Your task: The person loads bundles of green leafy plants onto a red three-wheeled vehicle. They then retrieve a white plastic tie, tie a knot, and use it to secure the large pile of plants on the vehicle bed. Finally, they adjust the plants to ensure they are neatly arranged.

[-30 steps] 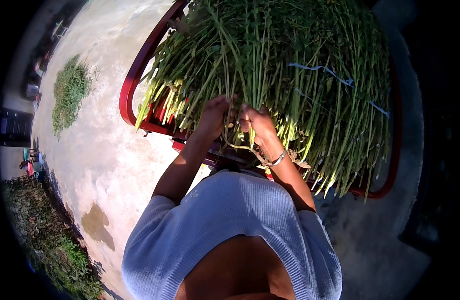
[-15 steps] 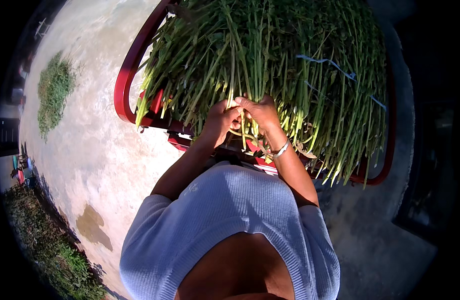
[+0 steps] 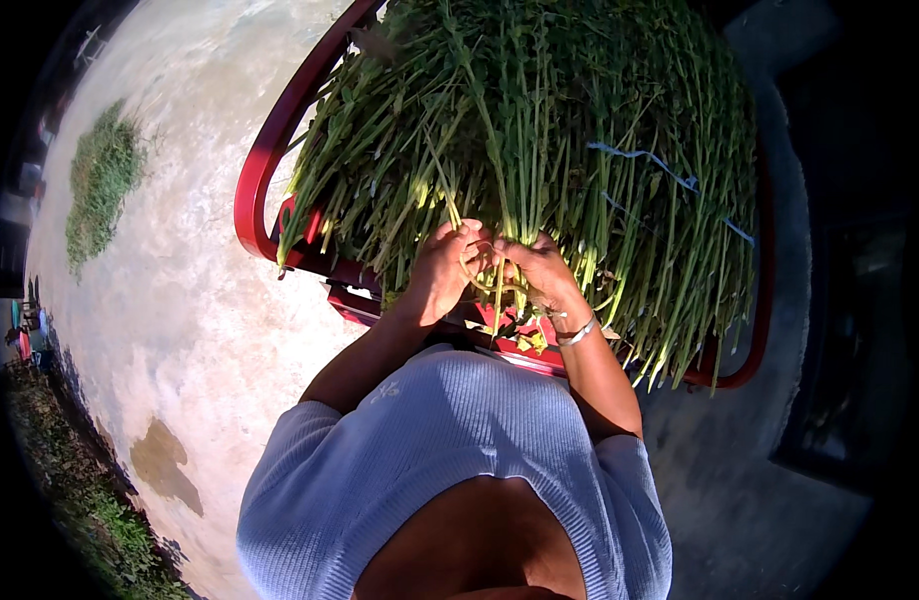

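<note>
A small handful of long, green, leafy stalks (image 3: 521, 190) stands out above the near rail of a red tubular metal frame (image 3: 249, 205), its long axis running from your grip away toward the frame's far side. Your right hand (image 3: 546, 272) is the nearer one, its fingers wrapped around the stalks close to their cut ends, which poke out below toward the near rail. Your left hand (image 3: 442, 274), just beside it on the side of the frame's left curve, pinches a thin, pale stem (image 3: 454, 207). A slender, yellowish stem bent into a loop (image 3: 473, 279) hangs between your two hands above the near rail; which fingers hold its ends, you cannot tell from here.

Beyond your grip, a thick mass of green stalks (image 3: 670, 262) fills the frame, most butts pointing toward you. A narrow, pale blue strip (image 3: 640, 152) crosses the mass toward the frame's right side. A silver-coloured bracelet (image 3: 578, 332) circles your right wrist near the rail. Outside the frame's left curve, a low patch of greenery (image 3: 105, 188) lies on sunlit, pale concrete ground (image 3: 195, 285).
</note>
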The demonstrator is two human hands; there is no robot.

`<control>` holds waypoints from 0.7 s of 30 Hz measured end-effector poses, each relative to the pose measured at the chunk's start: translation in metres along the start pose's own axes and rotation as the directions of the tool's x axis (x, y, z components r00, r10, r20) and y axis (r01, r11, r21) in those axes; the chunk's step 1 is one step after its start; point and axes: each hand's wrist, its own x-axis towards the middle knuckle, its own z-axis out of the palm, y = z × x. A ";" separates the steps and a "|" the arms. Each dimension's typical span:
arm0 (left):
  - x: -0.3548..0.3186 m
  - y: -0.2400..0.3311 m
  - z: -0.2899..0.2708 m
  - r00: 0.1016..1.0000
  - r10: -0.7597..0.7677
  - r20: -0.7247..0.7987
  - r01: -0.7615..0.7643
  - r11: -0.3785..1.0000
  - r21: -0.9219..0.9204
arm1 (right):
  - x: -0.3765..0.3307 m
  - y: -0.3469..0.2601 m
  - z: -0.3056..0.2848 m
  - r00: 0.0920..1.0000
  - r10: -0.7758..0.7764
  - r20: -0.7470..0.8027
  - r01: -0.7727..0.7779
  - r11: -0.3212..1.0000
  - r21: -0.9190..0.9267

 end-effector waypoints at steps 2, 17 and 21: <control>0.006 -0.009 -0.011 0.980 -0.010 0.201 0.004 0.999 0.034 | -0.002 -0.004 -0.001 0.998 -0.005 0.061 0.009 0.997 -0.075; -0.016 -0.029 -0.001 0.991 -0.087 0.100 0.011 0.809 0.588 | 0.003 0.001 -0.005 0.991 0.098 -0.092 -0.096 0.995 0.022; -0.016 -0.023 -0.005 0.965 0.144 0.218 -0.257 0.667 0.699 | -0.005 -0.017 -0.006 0.987 0.160 -0.025 -0.157 0.984 0.090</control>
